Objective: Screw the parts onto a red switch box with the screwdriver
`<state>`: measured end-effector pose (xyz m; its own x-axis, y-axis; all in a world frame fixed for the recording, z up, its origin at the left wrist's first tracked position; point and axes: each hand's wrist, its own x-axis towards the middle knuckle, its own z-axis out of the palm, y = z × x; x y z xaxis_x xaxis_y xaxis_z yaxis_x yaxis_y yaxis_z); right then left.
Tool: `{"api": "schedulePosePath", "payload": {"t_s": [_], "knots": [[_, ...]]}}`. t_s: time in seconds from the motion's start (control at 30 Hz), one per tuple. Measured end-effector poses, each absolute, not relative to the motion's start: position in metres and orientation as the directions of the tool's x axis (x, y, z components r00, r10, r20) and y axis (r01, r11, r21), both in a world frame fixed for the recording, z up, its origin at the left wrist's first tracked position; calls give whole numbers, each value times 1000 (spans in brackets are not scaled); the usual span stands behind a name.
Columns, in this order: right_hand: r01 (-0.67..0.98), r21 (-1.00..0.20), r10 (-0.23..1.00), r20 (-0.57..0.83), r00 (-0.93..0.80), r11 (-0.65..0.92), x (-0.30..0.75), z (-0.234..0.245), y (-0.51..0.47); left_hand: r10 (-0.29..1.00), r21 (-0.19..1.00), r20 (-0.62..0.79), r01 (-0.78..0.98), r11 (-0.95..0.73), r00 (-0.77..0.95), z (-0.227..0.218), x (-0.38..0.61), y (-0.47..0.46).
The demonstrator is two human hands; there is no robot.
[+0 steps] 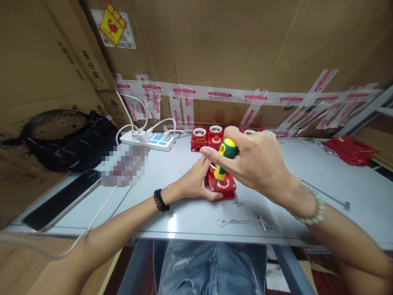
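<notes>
A red box-shaped housing [225, 192] with a round white-ringed part rests on the white table in front of me. My left hand [199, 180] grips its left side, thumb along the near edge. In my right hand [254, 159] is a screwdriver [219, 172] with a yellow and green handle, held steeply upright. The tip meets a corner of the housing's top face. A few small screws [238, 203] lie just right of the housing. Nearer the table edge lies a thin metal T-shaped rod [245, 222] with a white strip around it.
Several similar red housings [199, 139] line the back by the cardboard. A power strip [147, 140] with plugged cables, a black bag [70, 139] and a phone [63, 198] are at left. To the right lie another metal rod [325, 194] and red parts [350, 150].
</notes>
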<state>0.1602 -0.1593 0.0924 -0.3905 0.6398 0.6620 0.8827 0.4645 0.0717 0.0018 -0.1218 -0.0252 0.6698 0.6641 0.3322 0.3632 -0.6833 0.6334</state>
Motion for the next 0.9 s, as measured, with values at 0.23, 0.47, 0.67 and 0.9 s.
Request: {"api": "schedulePosePath", "payload": {"t_s": [0.23,0.47,0.67,0.9], "knots": [[856,79,747,452,-488,511,155,106,-172,723,643,324,418,-641,610,-27,1,-124],[621,-99,621,281,-732,777,171,117,-165,713,628,327,422,-654,620,-26,2,-124],[537,-82,542,198,-817,839,177,128,-165,710,616,381,410,-673,593,-25,3,-122],[801,275,704,384,-598,531,156,121,-169,706,603,316,440,-665,634,-19,5,-125]]}}
